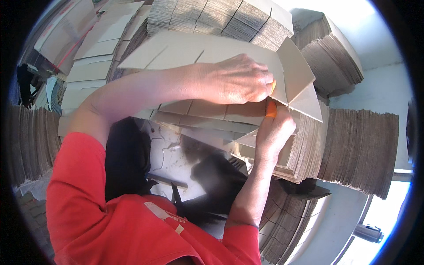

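Note:
A pale slotted cardboard sheet [176, 49] lies under my hands, its right end raised into folded flaps [295, 68]. My left hand [247, 79] reaches across from the left, fingers curled down and closed at the sheet's near right edge. Just below it, my right hand [276, 130] comes up from the lower right and pinches the same edge at the fold. An orange finger cover [271, 109] shows on the right hand, and a bit of orange shows at the left hand's fingertips. The fingertips' exact hold is partly hidden.
Stacked cardboard [212, 17] stands behind the sheet. More stacks rise at the far right [329, 53], the right [360, 150] and the left edge [33, 141]. Overlapping sheets [95, 57] lie at the back left. A cardboard pile [304, 150] sits beside my right wrist.

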Demonstrator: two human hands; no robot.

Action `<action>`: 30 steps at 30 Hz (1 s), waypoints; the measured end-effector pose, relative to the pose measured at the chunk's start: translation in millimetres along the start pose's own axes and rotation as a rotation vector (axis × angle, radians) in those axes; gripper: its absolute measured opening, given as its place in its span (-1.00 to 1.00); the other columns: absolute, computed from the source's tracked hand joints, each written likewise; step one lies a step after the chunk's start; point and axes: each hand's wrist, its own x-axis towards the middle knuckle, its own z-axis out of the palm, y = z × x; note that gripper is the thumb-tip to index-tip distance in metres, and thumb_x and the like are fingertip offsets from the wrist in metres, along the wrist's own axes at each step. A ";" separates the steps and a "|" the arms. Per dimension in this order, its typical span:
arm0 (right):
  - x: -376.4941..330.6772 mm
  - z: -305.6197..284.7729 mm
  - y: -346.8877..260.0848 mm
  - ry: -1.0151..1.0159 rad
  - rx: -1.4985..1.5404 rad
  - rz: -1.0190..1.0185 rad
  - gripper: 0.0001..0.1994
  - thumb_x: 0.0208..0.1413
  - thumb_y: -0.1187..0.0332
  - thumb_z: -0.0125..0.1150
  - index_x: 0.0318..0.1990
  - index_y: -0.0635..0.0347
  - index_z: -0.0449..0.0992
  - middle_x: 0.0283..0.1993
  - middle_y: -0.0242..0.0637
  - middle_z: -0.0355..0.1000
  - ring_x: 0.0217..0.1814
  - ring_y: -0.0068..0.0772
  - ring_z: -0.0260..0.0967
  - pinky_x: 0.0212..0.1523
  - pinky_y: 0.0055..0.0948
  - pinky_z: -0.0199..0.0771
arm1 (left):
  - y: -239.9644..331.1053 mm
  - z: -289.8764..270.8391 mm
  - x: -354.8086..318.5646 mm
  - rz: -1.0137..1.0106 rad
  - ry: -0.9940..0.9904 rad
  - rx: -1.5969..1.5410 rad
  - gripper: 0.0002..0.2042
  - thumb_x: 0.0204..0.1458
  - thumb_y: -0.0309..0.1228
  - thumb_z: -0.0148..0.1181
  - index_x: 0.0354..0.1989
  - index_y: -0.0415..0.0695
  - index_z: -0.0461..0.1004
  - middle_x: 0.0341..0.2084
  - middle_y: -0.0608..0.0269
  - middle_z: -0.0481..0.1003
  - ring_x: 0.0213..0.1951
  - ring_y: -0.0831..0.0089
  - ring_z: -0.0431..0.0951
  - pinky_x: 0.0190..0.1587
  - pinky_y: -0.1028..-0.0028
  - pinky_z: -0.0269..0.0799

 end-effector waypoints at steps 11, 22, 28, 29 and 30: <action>128.4 8.3 -49.5 -0.814 -0.243 -0.282 -0.74 -0.12 0.52 0.18 -0.22 0.42 0.55 -0.29 0.14 0.53 -0.24 0.05 0.54 -0.27 -0.08 0.51 | -58.2 -56.6 -13.8 -0.507 -0.260 -0.032 -0.86 0.01 -0.42 0.20 -0.45 -0.26 0.51 -0.43 0.00 0.53 -0.31 0.06 0.58 -0.32 0.18 0.48; 110.6 40.3 -15.0 -0.331 0.124 0.016 -0.80 0.03 0.35 0.33 -0.36 0.35 0.56 -0.28 -0.01 0.57 -0.41 -0.23 0.57 -0.24 -0.29 0.58 | -11.4 -81.1 -95.4 -0.712 -0.490 -0.101 -0.67 0.03 -0.20 0.27 -0.13 -0.17 0.56 -0.28 0.00 0.56 -0.16 0.08 0.56 -0.13 0.16 0.46; -2.7 -54.1 5.1 -0.080 -0.406 -0.231 -0.64 0.16 0.15 0.21 -0.06 0.26 0.47 -0.30 0.08 0.52 -0.26 0.09 0.52 -0.29 -0.06 0.48 | 14.0 -80.3 -152.8 -0.540 -0.099 -0.116 -0.54 -0.06 -0.12 0.33 -0.09 -0.23 0.52 -0.38 0.06 0.55 -0.19 0.13 0.56 -0.19 0.18 0.46; -20.0 -64.1 3.8 -0.164 -0.424 -0.148 -0.60 0.16 0.16 0.23 0.03 0.27 0.48 -0.28 0.08 0.53 -0.21 0.10 0.52 -0.26 -0.06 0.47 | 28.9 -84.3 -151.6 -0.502 -0.059 -0.141 -0.51 -0.07 -0.07 0.33 -0.11 -0.25 0.51 -0.42 0.08 0.55 -0.20 0.15 0.57 -0.23 0.17 0.46; -35.4 -69.9 15.2 -0.200 -0.305 -0.193 -0.62 0.14 0.23 0.24 0.03 0.27 0.48 -0.31 0.09 0.52 -0.24 0.10 0.52 -0.30 -0.09 0.46 | 41.7 -84.0 -151.2 -0.516 -0.191 -0.168 -0.54 -0.06 -0.12 0.32 -0.11 -0.24 0.51 -0.43 0.07 0.55 -0.22 0.13 0.57 -0.24 0.17 0.46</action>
